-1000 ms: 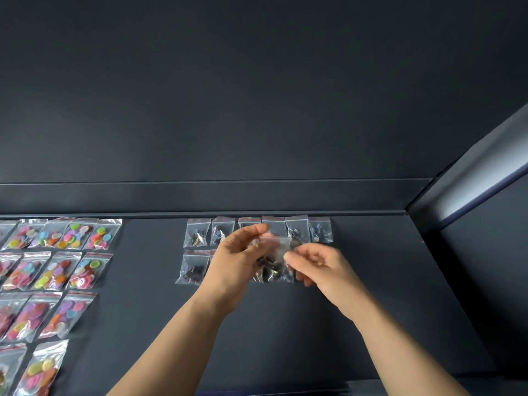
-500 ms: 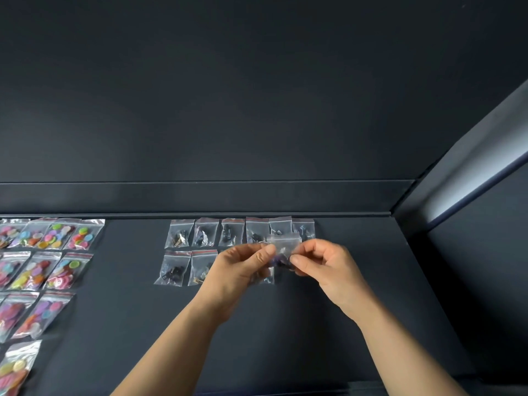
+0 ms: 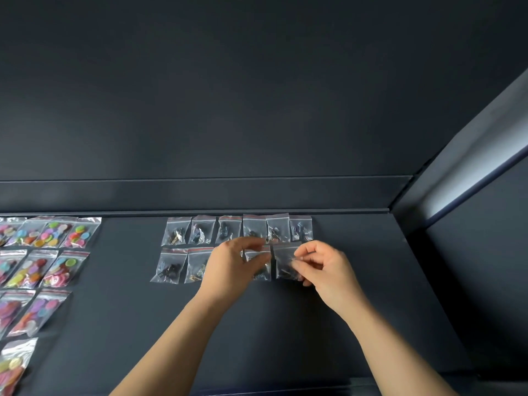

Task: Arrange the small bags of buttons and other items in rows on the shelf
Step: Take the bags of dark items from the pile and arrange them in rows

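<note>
On the dark shelf (image 3: 285,324) lie small clear bags of dark metal items in two rows. The back row (image 3: 237,228) holds several bags side by side. The front row starts with two bags (image 3: 183,265) at the left. My left hand (image 3: 231,270) pinches a small bag (image 3: 260,265) in the front row and hides part of it. Just to the right, my right hand (image 3: 325,267) pinches another small bag (image 3: 285,261) by its right edge, low over the shelf. Bags of coloured buttons (image 3: 43,252) lie in rows at the far left.
A raised ledge (image 3: 200,195) runs along the back of the shelf, and a dark side wall (image 3: 471,252) closes it at the right. Bare shelf surface lies between the button bags and the metal-item bags, and in front of my hands.
Both hands held bags together above the front row. Now they have separated: the left holds one bag down in the front row, the right has carried another bag to the spot beside it.
</note>
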`<state>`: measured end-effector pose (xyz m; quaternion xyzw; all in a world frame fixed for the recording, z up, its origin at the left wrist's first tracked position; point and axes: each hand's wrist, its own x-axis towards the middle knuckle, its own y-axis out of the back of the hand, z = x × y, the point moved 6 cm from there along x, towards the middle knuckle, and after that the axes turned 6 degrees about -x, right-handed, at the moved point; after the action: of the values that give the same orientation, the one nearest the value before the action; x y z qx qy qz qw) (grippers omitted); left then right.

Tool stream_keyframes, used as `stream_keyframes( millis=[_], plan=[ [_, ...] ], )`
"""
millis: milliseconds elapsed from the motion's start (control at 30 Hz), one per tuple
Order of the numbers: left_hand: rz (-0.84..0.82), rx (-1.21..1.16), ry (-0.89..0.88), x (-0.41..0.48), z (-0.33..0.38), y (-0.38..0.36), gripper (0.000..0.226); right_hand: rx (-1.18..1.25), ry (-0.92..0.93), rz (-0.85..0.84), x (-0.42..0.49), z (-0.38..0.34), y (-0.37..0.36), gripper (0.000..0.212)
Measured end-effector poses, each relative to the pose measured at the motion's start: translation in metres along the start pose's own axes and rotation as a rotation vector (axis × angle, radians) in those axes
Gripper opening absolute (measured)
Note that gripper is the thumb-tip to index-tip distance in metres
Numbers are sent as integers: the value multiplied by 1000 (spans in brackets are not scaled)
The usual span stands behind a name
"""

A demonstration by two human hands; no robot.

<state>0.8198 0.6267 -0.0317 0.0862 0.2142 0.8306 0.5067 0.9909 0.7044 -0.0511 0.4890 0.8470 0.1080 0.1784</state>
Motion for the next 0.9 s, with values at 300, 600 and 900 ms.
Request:
stream_keyframes(
  millis=[300, 600, 900],
  plan=[
    [-100, 465, -86, -3, -5, 0, 21, -332, 39, 81, 13, 15, -3, 15],
    [-132, 560, -132, -2, -12, -8, 28, -646, 304, 36, 2, 9, -5, 36],
    [-138, 509, -137, -3, -15, -5, 26, -761, 278, -67, 10, 18, -18, 39]
  ],
)
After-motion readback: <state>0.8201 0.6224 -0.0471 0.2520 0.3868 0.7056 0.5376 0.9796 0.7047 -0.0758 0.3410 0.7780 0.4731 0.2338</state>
